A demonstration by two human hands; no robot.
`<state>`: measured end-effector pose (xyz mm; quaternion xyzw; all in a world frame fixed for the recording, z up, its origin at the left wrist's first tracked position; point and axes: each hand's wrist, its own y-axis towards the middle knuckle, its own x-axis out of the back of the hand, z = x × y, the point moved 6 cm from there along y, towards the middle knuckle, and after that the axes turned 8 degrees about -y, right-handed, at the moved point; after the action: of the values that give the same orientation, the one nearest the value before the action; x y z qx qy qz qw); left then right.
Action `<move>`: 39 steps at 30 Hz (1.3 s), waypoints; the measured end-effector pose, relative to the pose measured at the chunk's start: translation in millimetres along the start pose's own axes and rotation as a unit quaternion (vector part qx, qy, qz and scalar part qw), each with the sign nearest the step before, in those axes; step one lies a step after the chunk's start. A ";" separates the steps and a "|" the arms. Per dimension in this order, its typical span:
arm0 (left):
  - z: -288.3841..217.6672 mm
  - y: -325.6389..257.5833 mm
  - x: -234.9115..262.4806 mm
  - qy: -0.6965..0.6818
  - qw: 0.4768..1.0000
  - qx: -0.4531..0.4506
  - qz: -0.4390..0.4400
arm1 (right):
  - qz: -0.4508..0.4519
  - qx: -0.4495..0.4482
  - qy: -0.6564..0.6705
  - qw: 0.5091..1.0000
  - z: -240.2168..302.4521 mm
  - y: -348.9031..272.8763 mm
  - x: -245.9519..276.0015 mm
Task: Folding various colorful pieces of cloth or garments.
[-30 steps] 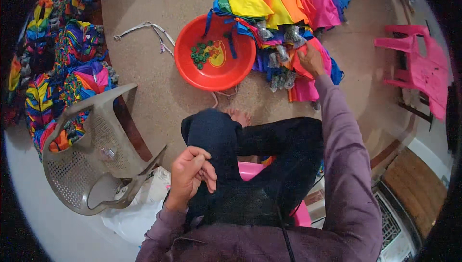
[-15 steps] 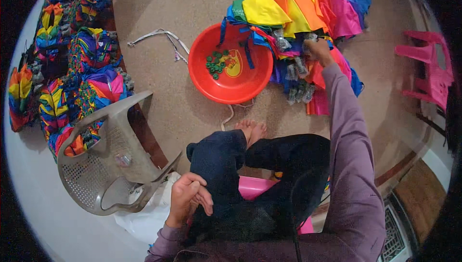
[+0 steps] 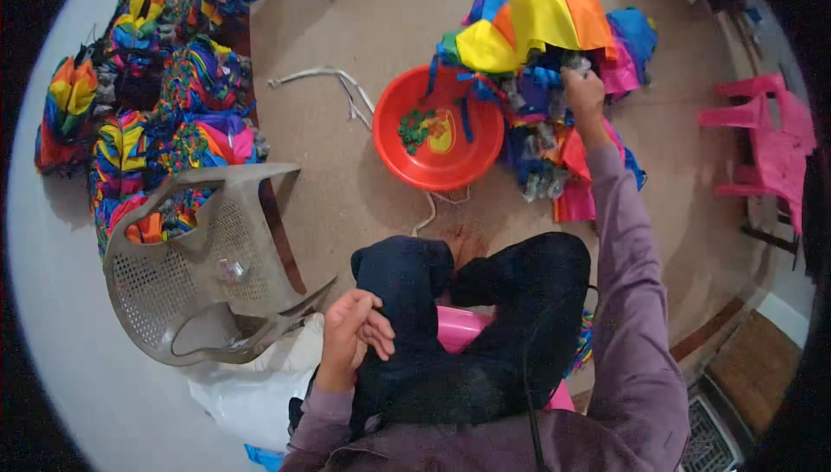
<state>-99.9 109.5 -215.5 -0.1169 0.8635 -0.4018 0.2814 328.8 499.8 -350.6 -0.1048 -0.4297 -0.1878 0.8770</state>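
Note:
My right hand [image 3: 585,95] reaches out to the far right, its fingers closed round the clear-wrapped end of a rainbow-coloured umbrella [image 3: 563,9]. That umbrella's yellow and orange panels stand up above the pile of folded umbrellas [image 3: 636,35] on the floor. Several plastic-wrapped ends [image 3: 541,139] stick out of the pile toward me. My left hand [image 3: 357,333] hovers beside my left thigh, empty, with loosely curled fingers apart. Between my feet and the pile sits a red basin [image 3: 394,160]. Small green pieces [image 3: 417,130] lie in it, and blue straps hang over its rim.
Bundles of rainbow umbrellas [image 3: 208,82] line the floor at the left. A grey plastic chair [image 3: 156,277] with a small clear packet stands nearer, beside a white sack [image 3: 260,385]. White cord [image 3: 325,72] lies left of the basin. A pink chair [image 3: 766,139] is at the far right.
My right hand has lifted the umbrella, so its yellow and orange panels rise higher over the pile. The whole view has shifted a little; my left hand stays by my thigh.

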 end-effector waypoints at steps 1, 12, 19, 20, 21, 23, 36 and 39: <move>0.3 1.4 -0.1 -0.006 1.000 -0.009 0.009 | -0.016 0.008 0.002 1.000 11.3 -13.2 22.9; 3.5 -1.9 -41.7 0.155 0.972 -0.120 0.126 | -0.049 0.265 -0.016 0.963 72.8 -247.6 155.9; 11.5 -18.3 -62.2 0.223 0.933 -0.176 0.220 | 0.388 -0.059 0.417 0.820 77.9 -383.1 152.4; 13.3 -18.6 -63.8 0.215 0.935 -0.185 0.214 | 0.393 -0.034 0.451 0.801 85.4 -393.9 159.3; 18.1 -20.1 -68.0 0.233 0.926 -0.188 0.230 | 0.401 -0.025 0.445 0.800 84.0 -399.0 159.1; 34.8 -8.4 -70.5 0.245 0.918 -0.198 0.241 | 0.141 0.200 0.169 0.955 77.0 -387.5 182.2; 81.0 -33.9 -101.8 0.259 0.871 -0.198 0.367 | 0.557 0.002 0.670 0.491 108.8 -521.0 201.3; 75.8 -53.4 -106.4 0.228 0.867 -0.200 0.395 | 0.355 0.065 0.453 0.815 80.4 -510.5 197.7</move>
<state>29.4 72.8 -172.6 0.2751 0.9395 -0.0915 0.1823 168.0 16.9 -133.4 -0.0953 0.0717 0.1384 0.9832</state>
